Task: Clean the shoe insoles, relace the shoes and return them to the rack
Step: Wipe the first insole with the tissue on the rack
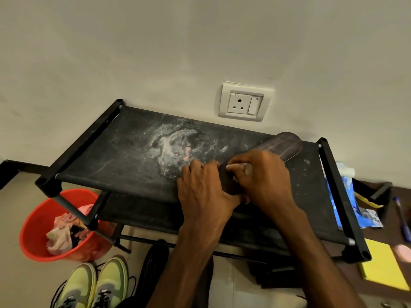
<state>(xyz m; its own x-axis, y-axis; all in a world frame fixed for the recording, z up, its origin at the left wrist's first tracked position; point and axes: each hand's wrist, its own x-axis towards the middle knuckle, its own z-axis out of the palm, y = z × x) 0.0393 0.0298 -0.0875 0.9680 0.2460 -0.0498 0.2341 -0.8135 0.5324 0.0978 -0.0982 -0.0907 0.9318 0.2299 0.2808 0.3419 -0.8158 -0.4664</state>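
At the front edge of the dusty rack (89, 152), an insole (287, 144) is clasped by the left hand (200, 185); a pale object (239, 168) is pinched against it by the right hand (266, 176).

An insole (287, 145) lies on the top shelf (124, 152) of the shoe rack (47, 184), toward its right end. A wall socket (244, 102) sits behind the rack, a bucket (31, 221) holding rags (60, 236) at its left, shoes (111, 278) before it

**Two bare hands, two bare forearms**

The left hand (201, 187) and right hand (264, 176) are showing bare. Both forearms are running uncovered down to the picture's lower edge. Tendons and veins are standing out across the back of the left hand.
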